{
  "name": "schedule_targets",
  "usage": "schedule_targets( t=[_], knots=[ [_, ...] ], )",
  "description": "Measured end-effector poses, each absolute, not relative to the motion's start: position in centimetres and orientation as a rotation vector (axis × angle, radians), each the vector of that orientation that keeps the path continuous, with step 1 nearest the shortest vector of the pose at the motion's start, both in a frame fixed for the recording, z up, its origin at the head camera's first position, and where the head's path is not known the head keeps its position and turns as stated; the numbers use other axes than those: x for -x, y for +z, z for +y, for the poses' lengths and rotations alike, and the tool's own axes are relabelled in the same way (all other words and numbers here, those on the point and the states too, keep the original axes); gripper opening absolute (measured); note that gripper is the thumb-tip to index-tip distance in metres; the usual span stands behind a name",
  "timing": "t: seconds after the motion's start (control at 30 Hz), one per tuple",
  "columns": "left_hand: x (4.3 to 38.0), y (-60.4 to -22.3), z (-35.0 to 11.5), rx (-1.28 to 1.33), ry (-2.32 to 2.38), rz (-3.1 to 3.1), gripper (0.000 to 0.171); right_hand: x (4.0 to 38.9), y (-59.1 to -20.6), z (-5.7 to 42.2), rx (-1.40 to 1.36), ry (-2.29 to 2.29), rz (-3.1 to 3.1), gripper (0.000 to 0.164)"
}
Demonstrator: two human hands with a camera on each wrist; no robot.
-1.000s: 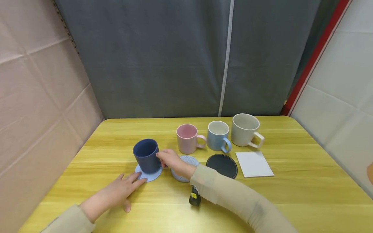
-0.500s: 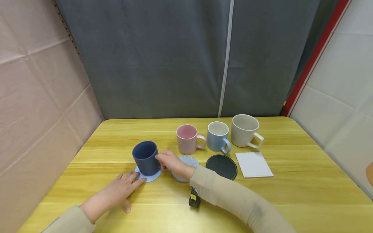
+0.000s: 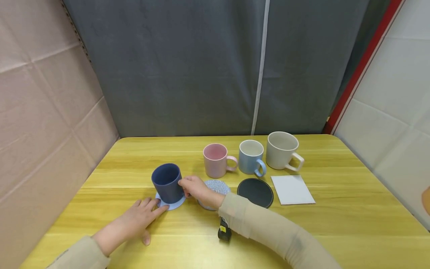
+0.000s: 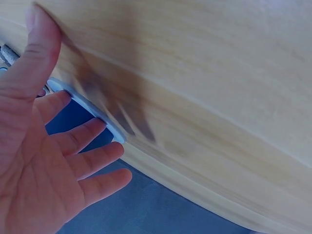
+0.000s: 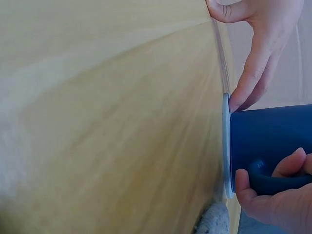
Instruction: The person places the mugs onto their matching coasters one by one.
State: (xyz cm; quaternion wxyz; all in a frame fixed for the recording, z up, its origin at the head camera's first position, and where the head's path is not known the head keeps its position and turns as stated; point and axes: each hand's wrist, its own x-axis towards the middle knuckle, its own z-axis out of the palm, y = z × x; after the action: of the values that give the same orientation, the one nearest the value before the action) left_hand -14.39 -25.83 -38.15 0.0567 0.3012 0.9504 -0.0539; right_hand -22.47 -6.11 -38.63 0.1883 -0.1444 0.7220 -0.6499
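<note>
A dark blue mug stands upright on a light blue round coaster at the left of the table. My right hand grips the mug's handle, with fingers curled through it in the right wrist view. My left hand is spread out beside the coaster, its fingertips touching the coaster's near left edge. In the left wrist view the fingers of the left hand are straight and apart, over the coaster's rim.
Behind stand a pink mug, a light blue mug and a large off-white mug. Nearer lie a speckled grey coaster, a black round coaster and a white square coaster. A grey curtain hangs behind the table.
My right hand has shifted the dark blue mug slightly left and toward me on the coaster. The left hand has stayed at the coaster's edge.
</note>
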Motion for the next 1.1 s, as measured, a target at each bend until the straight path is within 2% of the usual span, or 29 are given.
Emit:
schedule_targets(
  t=[1.1],
  knots=[
    [14.2, -37.73, -25.57, -0.877, -0.14, 2.864, 0.1, 22.16, -38.67, -6.12, 0.592, -1.711, 2.158, 0.035]
  ],
)
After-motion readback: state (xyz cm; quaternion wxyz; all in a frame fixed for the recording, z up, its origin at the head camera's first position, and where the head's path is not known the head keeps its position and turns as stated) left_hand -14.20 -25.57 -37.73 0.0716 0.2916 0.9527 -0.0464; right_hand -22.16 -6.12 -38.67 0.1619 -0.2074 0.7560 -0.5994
